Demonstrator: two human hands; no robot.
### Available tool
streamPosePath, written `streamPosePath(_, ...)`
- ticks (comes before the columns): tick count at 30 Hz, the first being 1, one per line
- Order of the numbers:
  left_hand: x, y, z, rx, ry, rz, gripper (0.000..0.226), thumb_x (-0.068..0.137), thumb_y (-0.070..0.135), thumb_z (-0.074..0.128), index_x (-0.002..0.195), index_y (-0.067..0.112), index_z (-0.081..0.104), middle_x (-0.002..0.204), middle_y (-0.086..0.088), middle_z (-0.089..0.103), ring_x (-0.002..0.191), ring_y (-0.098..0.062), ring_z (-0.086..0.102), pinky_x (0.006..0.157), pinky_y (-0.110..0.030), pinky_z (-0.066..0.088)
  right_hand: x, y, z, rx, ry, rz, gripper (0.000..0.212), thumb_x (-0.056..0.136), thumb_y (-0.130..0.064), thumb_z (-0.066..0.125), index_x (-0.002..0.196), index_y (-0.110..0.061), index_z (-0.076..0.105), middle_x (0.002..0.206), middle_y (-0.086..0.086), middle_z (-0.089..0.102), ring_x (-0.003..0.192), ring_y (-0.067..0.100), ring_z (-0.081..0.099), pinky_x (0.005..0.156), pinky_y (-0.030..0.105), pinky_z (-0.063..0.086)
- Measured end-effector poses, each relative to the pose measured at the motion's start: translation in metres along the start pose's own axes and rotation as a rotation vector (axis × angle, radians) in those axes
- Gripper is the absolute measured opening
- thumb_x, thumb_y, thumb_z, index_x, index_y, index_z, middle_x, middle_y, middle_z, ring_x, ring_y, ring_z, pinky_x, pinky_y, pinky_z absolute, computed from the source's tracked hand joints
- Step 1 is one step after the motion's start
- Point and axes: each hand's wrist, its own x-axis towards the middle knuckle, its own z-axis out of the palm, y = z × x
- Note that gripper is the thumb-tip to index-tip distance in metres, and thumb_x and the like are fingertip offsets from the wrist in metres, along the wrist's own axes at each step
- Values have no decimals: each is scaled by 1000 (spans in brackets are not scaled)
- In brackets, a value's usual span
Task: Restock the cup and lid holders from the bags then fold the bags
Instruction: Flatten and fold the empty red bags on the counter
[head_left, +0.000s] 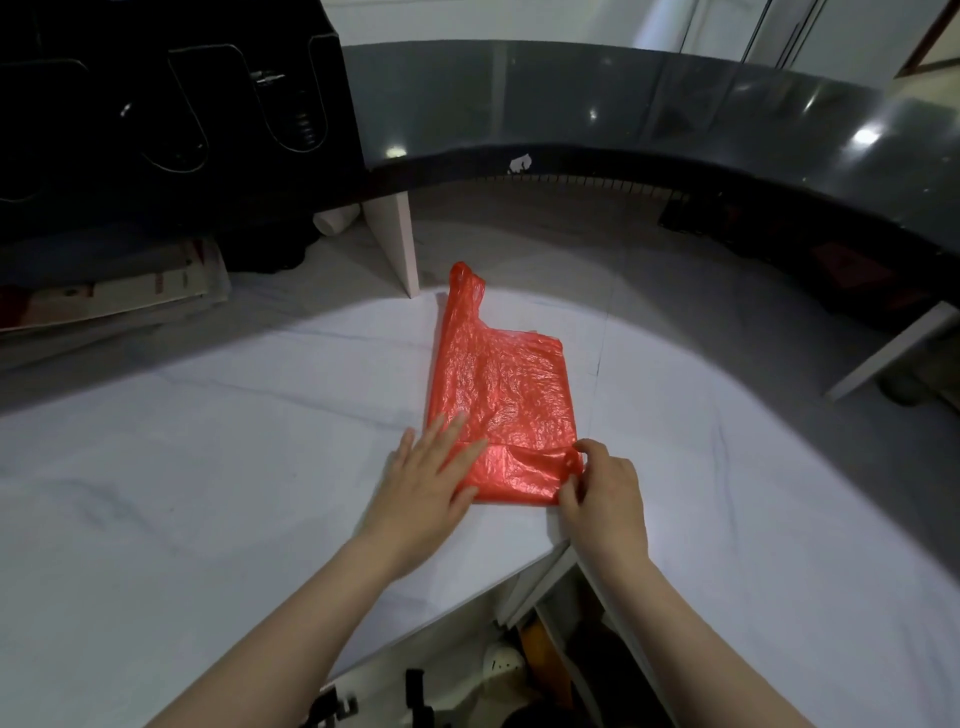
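A red plastic bag (506, 384) lies flat on the white counter (208, 467), folded lengthwise, with its handles pointing away from me. Its near end is turned up into a short fold. My left hand (428, 478) lies flat with straight fingers pressing the bag's near left corner. My right hand (597, 493) pinches the near right corner of the folded end between thumb and fingers. The black cup and lid holder (171, 114) stands at the far left; its slots look dark and I cannot tell their contents.
A dark curved raised ledge (675, 119) runs along the back and right. White supports (397, 244) hold it up. Flat cardboard (104, 296) lies under the holder at left. A white cup (335, 218) lies on its side behind the support. Shelves with items show below the counter's edge.
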Motion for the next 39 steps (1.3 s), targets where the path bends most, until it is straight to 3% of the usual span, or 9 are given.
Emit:
streamPosePath(2,2,-3,7,49,-150,27,59,88,64,6,138,53,-24,156,11,-22,143,-16,-24,116,-44,-13,-4,-2,-1,-82,38,-78,38,83,-18,63,120,-13,56,108,6,57,105,28,50,82,35,49)
streamPosePath(4,2,-4,11,84,-216,40,61,83,71,0,134,54,-29,154,12,-24,142,-17,-27,114,-43,-17,-7,-6,-3,-285,-33,-230,58,88,-37,61,139,-18,44,145,17,39,134,43,32,108,60,32)
streamPosePath(8,5,-5,11,102,-254,43,66,80,75,0,136,54,-27,153,13,-27,139,-15,-32,115,-47,-16,-5,-9,-1,-579,-450,-501,71,88,-72,3,147,-38,-16,155,-8,-21,146,22,-15,110,55,-23)
streamPosePath(18,2,-1,6,60,-301,56,73,85,71,16,141,47,-25,152,13,-30,139,-14,-33,113,-44,-19,-14,-9,-7,-584,-581,-378,93,69,-86,-2,141,-34,-30,150,-1,-37,135,23,-39,109,48,-25)
streamPosePath(21,-12,-3,8,20,-280,67,83,81,76,15,145,39,-22,152,16,-28,139,-10,-32,114,-38,-19,-25,-1,-16,-530,-555,-394,103,68,-89,19,147,-33,-16,153,0,-27,140,19,-26,114,41,-13)
streamPosePath(26,-37,-18,2,-91,-192,67,88,77,78,30,151,36,7,155,19,-5,144,-1,-7,114,-25,-13,-46,4,-27,-335,-265,-444,69,62,-28,85,125,-13,61,128,7,60,114,30,60,93,45,49)
streamPosePath(32,-47,-31,-6,-211,-160,51,95,61,83,48,142,36,36,148,21,29,135,-2,27,114,-26,21,-53,10,-30,-100,-195,-234,35,77,-13,74,111,-20,69,113,-8,62,106,11,54,91,20,39)
streamPosePath(35,-49,-29,-8,-369,-61,-40,66,69,76,53,126,43,50,125,41,38,113,15,41,94,-11,36,-46,4,-28,30,-131,-58,26,82,-17,70,106,-29,69,97,-18,60,94,4,56,79,15,42)
streamPosePath(39,-45,-23,-8,-621,142,-283,16,86,39,63,100,44,57,94,31,61,87,11,57,67,-7,40,-31,-8,-19,188,-59,184,10,87,-30,63,95,-35,62,83,-20,66,77,-5,62,59,8,42)
